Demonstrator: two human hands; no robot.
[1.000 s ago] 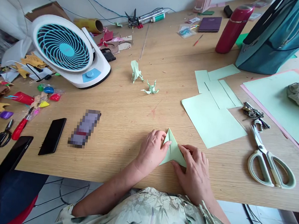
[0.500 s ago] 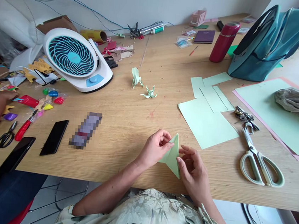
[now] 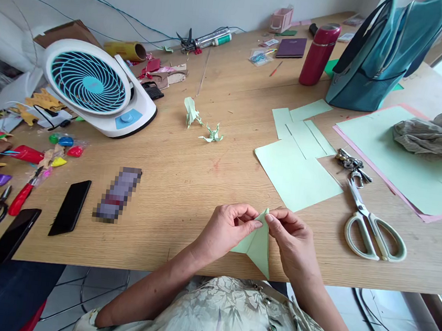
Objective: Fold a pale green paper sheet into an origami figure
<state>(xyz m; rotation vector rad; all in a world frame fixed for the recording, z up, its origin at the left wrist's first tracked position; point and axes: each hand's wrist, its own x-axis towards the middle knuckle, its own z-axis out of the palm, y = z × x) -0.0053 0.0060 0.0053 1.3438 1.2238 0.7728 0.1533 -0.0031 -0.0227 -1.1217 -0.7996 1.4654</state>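
Both hands at near edge of wooden bench (image 3: pixel 187 183), pinching the top corner of a folded pale green paper (image 3: pixel 258 246) between them; left hand (image 3: pixel 227 228) grip pressed on left of tip, right hand (image 3: pixel 294 241) grip on right; loose green sheets (image 3: pixel 297 173) and scissors (image 3: pixel 372 229) lie to the right

No legible txt anywhere

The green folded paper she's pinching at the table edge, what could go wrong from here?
The folded paper is pinched at its top by the left hand and right hand, its lower point past the table's near edge; a slip could drop it into the lap. Uneven pinching might skew the crease. The scissors lie close to the right hand, so a sideways sweep could catch them.
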